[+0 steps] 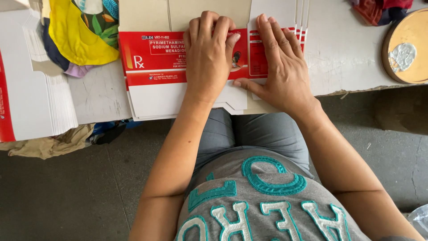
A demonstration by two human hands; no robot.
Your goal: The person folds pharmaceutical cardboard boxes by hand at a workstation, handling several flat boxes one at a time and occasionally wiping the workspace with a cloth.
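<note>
fingers (209, 31) of the left hand (208, 58) lie flat and together, pressing the red-and-white flat carton (156, 67) at the surface (343, 53) edge; the right hand (278, 67) presses likewise beside it. firm, even pressure along the fold should crease best. spare carton stack (35, 98) lies left.

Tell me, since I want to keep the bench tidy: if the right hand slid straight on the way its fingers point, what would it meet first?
Probably the fanned white carton edges just beyond the right hand, past the red-and-white flat it presses. Beyond those, only bare table shows.
</note>
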